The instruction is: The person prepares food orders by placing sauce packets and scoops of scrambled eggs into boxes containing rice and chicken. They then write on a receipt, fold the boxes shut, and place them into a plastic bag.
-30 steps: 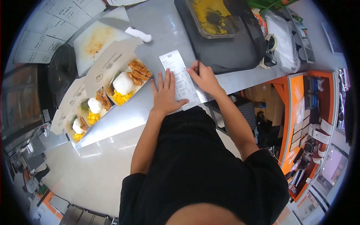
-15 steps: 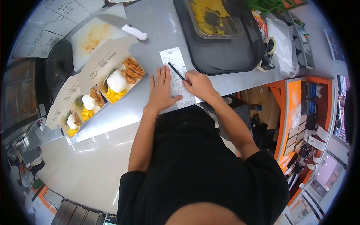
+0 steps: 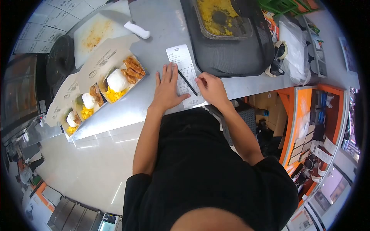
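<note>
A long printed receipt [image 3: 181, 57] lies on the metal counter. My left hand [image 3: 167, 86] is flat on its left side, fingers stretched out and thumb spread across the lower part. A black pen [image 3: 187, 82] rests slantwise on the receipt, between my two hands. Just right of the pen, at the receipt's right edge, is my right hand [image 3: 212, 89]. Its fingers are curled in, thumb close to the forefinger, and no object shows in them; the pen lies apart from it.
To the left stand several open food boxes [image 3: 91, 73] with rice, egg and fried pieces. Behind them are a stained cutting board [image 3: 83, 54] and a white-handled knife [image 3: 137, 30]. At right, a black tray [image 3: 227, 59] bears a plastic container [image 3: 246, 32] of yellow food.
My right hand has let go of the pen and shifted slightly right and down. The pen now lies lower on the receipt. My left hand stays pressed on the paper.
</note>
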Available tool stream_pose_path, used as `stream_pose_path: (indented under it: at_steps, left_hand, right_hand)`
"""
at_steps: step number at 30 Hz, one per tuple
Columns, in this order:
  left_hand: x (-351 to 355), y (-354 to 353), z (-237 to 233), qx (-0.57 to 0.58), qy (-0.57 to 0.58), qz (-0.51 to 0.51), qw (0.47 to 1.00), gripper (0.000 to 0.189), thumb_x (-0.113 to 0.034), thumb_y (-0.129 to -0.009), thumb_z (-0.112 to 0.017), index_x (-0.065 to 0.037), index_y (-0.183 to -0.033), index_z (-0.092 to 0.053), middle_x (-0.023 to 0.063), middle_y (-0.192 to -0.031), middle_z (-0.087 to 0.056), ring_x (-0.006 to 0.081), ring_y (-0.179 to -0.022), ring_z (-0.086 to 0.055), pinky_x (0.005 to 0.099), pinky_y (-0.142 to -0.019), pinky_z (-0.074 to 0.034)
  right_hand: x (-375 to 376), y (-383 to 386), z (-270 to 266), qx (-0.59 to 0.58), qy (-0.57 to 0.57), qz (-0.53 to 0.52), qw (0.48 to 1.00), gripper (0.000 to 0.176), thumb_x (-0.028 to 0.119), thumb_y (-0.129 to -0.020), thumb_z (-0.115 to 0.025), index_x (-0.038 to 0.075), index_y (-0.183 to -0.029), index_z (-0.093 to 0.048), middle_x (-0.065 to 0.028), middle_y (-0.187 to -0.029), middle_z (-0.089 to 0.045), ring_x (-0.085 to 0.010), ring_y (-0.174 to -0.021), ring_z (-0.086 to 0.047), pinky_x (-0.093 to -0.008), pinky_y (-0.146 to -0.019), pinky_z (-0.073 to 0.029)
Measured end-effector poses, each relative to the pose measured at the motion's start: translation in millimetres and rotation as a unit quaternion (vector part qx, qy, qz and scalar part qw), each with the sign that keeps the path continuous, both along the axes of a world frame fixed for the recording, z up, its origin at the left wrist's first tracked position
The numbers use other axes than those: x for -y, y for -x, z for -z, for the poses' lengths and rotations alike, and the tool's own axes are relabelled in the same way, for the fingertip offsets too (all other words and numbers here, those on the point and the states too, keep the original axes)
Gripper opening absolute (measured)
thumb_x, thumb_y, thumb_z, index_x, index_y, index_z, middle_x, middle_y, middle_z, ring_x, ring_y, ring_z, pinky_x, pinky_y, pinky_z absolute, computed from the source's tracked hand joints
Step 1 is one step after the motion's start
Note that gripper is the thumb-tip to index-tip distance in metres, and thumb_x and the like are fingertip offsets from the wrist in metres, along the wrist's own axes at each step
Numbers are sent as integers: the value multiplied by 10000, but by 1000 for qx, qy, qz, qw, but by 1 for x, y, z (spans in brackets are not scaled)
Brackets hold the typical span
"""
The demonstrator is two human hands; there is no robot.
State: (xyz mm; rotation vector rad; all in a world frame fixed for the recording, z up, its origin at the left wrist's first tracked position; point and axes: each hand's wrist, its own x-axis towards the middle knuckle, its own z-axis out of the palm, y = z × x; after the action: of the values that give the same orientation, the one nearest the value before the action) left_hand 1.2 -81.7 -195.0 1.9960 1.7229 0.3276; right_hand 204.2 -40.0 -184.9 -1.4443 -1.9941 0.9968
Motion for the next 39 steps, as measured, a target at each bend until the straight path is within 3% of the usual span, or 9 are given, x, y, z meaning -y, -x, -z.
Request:
stream_pose_path:
  at_steps: [5,7,13,17,22,24,28,30,39]
  left_hand:
    - [28,25,-11,111,-117,-67,985,914,-286,-792,-797,18,-1513,-326,230,-1545,-372,434,-1444,-314,510,-1165,-295]
    - [46,44,-29,97,-222,-188,952,576,-133,-852,-740,11,-1366,-524,224,-1350,-570,402,-1250,-538,442,-1014,-463]
    - [92,131,-17,43,-320,-464,825,363,-44,-891,-681,2,-1239,-585,172,-1158,-626,315,-1003,-604,401,-831,-511]
    - [75,165,-40,14,-364,-461,809,505,-49,-897,-662,-5,-1369,-488,221,-1297,-519,347,-1148,-520,454,-951,-453]
    - [37,205,-58,-64,-390,-391,831,564,-101,-884,-694,-53,-1410,-497,215,-1278,-532,389,-1203,-462,509,-1003,-397]
    - [24,225,-48,-109,-308,-346,880,451,-115,-879,-694,-49,-1308,-574,195,-1244,-563,405,-1194,-464,524,-992,-396]
    - [22,234,-26,-154,-286,-312,893,323,-90,-879,-680,-23,-1189,-613,178,-1145,-614,396,-1112,-530,502,-948,-432]
    - [35,222,-26,38,-310,-307,899,252,-25,-887,-635,-5,-1136,-604,177,-1051,-635,392,-992,-589,477,-885,-467]
    - [54,155,-29,188,-238,-281,910,522,108,-900,-493,1,-1409,-453,222,-1181,-639,407,-1199,-606,432,-955,-501]
  right_hand:
    - [8,7,-10,-49,-10,33,998,169,178,-890,-684,14,-888,-643,-154,-784,-659,-314,-676,-652,-417,-611,-494]
    - [4,32,-23,-73,-20,11,997,163,173,-884,-694,18,-905,-647,-139,-790,-660,-298,-668,-650,-408,-605,-493]
    - [-26,151,-13,-148,-142,2,979,202,139,-906,-677,4,-1053,-651,-129,-889,-686,-251,-668,-636,-353,-635,-516]
    - [-23,169,23,-51,-80,-54,994,343,145,-907,-649,-12,-1206,-592,-180,-1012,-704,-331,-808,-690,-421,-737,-544]
    - [-12,159,-16,39,1,-83,996,415,152,-885,-671,-24,-1246,-566,-197,-1009,-699,-351,-839,-684,-416,-796,-548]
    - [-24,179,-36,2,-342,87,935,359,152,-864,-697,-3,-1180,-626,-180,-968,-682,-333,-847,-670,-395,-809,-539]
    - [-64,194,-51,-28,-421,57,905,300,125,-852,-706,-4,-1111,-628,-167,-958,-653,-333,-867,-657,-395,-821,-530]
    - [-72,182,-49,0,-219,-12,976,267,83,-858,-694,-22,-1075,-580,-174,-1028,-646,-371,-875,-648,-413,-818,-528]
    - [16,138,-1,-66,-134,16,989,202,-87,-873,-504,-43,-1057,-435,-248,-1227,-647,-399,-1014,-674,-413,-868,-529]
